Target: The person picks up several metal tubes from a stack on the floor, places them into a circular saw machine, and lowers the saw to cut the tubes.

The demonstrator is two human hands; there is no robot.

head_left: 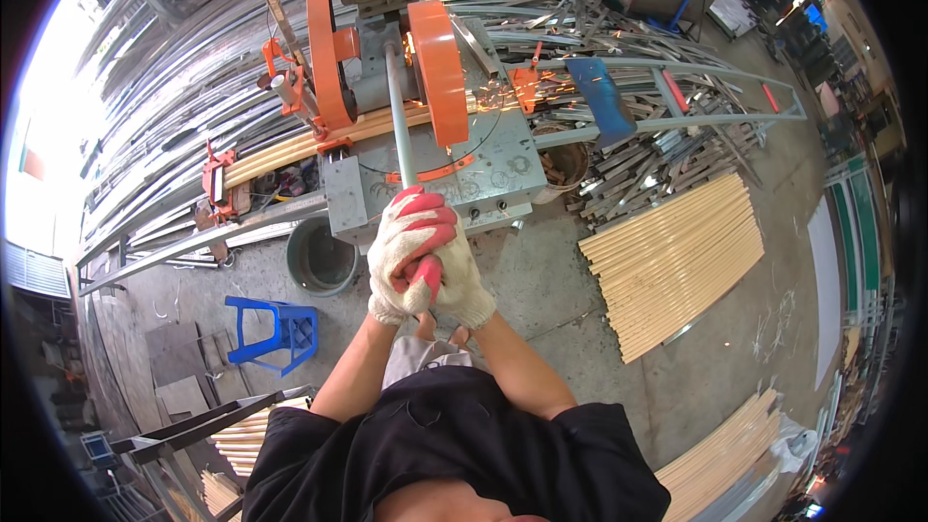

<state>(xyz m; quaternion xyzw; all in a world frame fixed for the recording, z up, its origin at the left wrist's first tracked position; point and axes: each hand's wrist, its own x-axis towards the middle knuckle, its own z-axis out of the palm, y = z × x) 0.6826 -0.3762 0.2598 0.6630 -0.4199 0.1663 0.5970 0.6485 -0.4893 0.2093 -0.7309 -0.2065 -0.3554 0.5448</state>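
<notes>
In white work gloves with pink-red fingers, my left hand (394, 256) and my right hand (461, 285) are clasped together. They grip the lower end of a long grey lever handle (400, 126) on a cut-off saw. The saw's orange blade guard (438, 72) stands just right of the handle, and an orange belt cover (327, 48) is to its left. Several gold-coloured tubes (280, 157) lie across the grey machine table (488, 169) under the saw. Orange sparks (503, 92) fly to the right from the cut. The blade itself is hidden by its guard.
A grey bucket (322, 256) and a blue plastic stool (275, 333) stand left of me. Cut gold tubes (677, 266) lie stacked on the floor at right. A blue sheet (599, 99) hangs in the sparks' path. Metal lengths (159, 121) are piled behind the machine.
</notes>
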